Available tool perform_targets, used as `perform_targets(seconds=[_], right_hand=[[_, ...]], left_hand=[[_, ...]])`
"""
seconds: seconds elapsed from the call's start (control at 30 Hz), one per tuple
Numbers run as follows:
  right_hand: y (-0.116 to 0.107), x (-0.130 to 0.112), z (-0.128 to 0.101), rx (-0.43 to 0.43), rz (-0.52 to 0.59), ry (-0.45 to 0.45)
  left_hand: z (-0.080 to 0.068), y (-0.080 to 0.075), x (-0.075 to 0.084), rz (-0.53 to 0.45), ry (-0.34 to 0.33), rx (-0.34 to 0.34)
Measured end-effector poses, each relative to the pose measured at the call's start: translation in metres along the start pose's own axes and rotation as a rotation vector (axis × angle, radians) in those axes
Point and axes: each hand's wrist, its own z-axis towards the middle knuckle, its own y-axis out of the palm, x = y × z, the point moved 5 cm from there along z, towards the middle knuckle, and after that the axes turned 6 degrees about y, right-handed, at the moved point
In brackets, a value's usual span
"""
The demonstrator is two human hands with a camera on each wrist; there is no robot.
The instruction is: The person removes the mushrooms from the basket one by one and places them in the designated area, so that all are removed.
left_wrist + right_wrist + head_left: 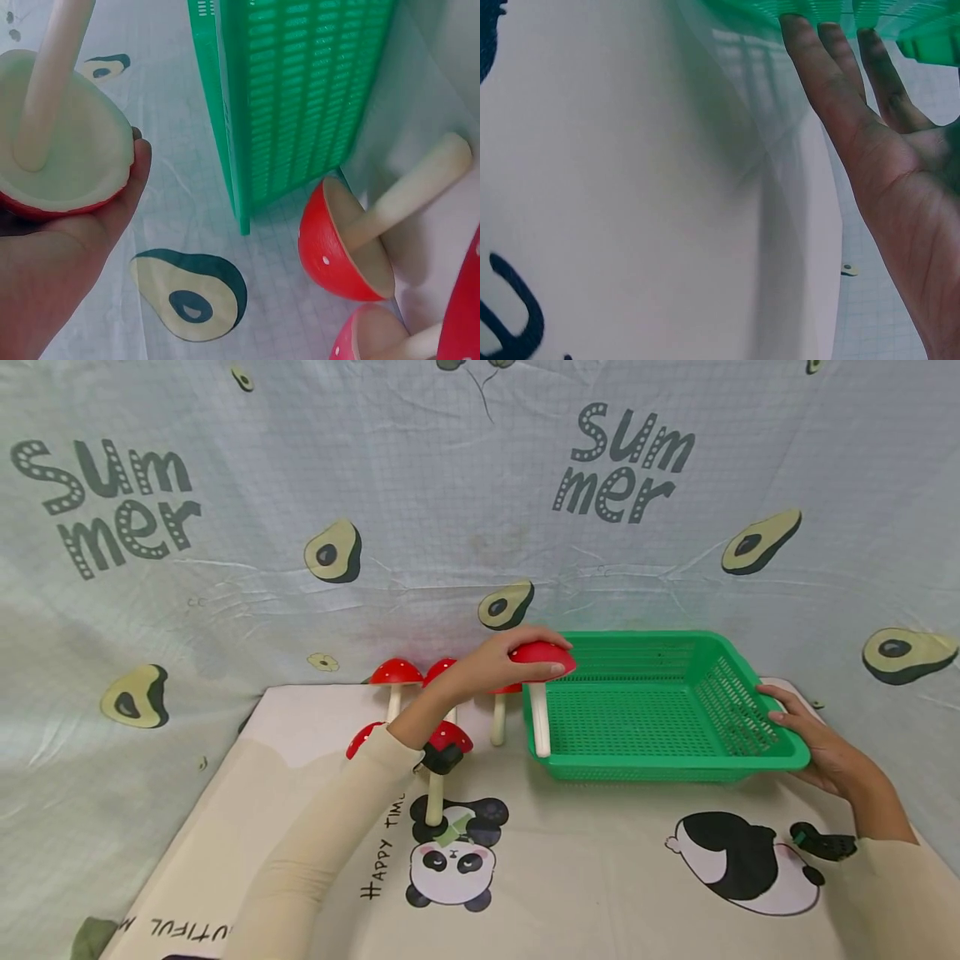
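Note:
My left hand [504, 660] grips a toy mushroom by its red cap [542, 662], with the pale stem hanging down. That mushroom is over the left edge of a green plastic basket [633, 762]; the left wrist view shows the cap's pale underside [82, 150]. My right hand [825, 756] holds the basket's right rim. In the right wrist view, fingertips of the right hand [900, 157] touch the green wall from outside. Inside the basket only its slotted floor shows. Left of it are several more red-capped mushrooms [395, 673], partly hidden behind my left arm.
The pale table cover [600, 860] has printed pandas and lettering. A hanging cloth [420, 485] with avocado prints stands behind the table and at both sides. One mushroom [345, 240] lies close to the basket's left side.

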Motion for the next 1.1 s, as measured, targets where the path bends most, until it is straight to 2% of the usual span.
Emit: perform_targets(seconds=[0.27, 0.6, 1.1], right_hand=[[-0.002, 0.001, 0.000, -0.003, 0.004, 0.001], [0.000, 0.000, -0.001, -0.011, 0.019, -0.004], [0.000, 0.001, 0.001, -0.028, 0.016, -0.013]], left_hand=[[-0.013, -0.008, 0.000, 0.040, -0.021, 0.006], [-0.024, -0.014, 0.000, 0.084, -0.001, -0.019], [-0.048, -0.019, -0.016, 0.095, -0.083, 0.023]])
